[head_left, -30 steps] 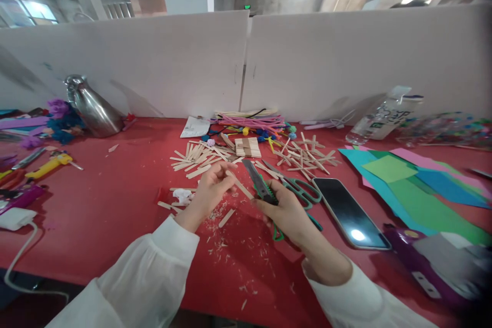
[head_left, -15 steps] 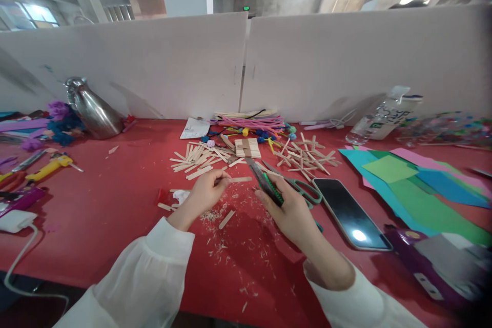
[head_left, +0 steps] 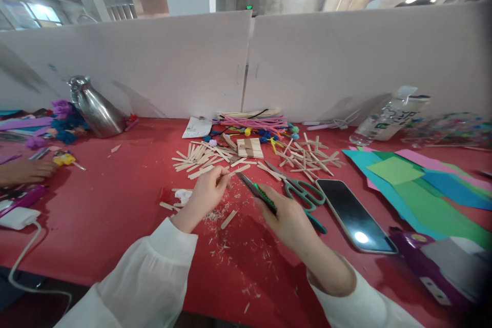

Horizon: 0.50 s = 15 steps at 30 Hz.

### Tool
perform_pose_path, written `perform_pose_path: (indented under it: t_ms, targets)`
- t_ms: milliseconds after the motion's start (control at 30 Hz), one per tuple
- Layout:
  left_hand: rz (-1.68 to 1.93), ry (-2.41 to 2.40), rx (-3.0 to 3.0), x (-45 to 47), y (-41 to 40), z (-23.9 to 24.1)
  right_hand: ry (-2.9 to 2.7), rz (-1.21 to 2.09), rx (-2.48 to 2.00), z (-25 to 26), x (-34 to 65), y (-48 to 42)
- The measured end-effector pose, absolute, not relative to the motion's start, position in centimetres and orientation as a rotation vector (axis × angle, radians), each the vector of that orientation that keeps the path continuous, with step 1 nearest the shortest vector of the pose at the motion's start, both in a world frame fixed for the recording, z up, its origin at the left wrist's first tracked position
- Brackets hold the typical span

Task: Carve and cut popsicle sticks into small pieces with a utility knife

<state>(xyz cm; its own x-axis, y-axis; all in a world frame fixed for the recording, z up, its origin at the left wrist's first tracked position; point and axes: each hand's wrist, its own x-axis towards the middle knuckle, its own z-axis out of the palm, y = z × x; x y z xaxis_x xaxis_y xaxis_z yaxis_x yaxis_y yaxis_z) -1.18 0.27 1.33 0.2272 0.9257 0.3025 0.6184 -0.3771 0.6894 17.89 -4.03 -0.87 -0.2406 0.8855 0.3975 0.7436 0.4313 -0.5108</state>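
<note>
My left hand (head_left: 207, 188) pinches a wooden craft stick (head_left: 240, 169), which points out to the right. In my right hand (head_left: 288, 212) is a utility knife (head_left: 264, 198) with a green and black handle, its blade close beside the stick's edge; whether they touch I cannot tell. Below the hands, pale wood shavings (head_left: 251, 251) are scattered over the red table. A short loose stick (head_left: 229, 219) lies among them. Green-handled scissors (head_left: 303, 192) rest just beyond my right hand. Behind the hands lies a small panel of joined sticks (head_left: 249, 148).
Piles of craft sticks (head_left: 202, 156) and pipe cleaners (head_left: 253, 121) lie at the back. To the right are a phone (head_left: 355, 215), coloured paper (head_left: 415, 184) and a bottle (head_left: 378, 118). A steel jug (head_left: 96, 107) stands at the left, near another person's hand (head_left: 26, 171).
The knife blade has come down and left, close to the stick in my left hand. The stick now tilts upward. Another person's hand has appeared at the left, over the yellow tool.
</note>
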Motion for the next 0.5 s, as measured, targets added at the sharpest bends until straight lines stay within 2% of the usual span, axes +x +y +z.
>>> perform_pose_path:
  t_ms: [367, 500]
  targets:
    - [1.007, 1.415, 2.140, -0.9, -0.1, 1.1, -2.008, 0.355, -1.404, -0.9, 17.4, -4.4]
    - [1.057, 1.445, 2.194, -0.6, -0.2, 0.3, -1.895, 0.480, -1.421, -0.9, 16.8, -4.8]
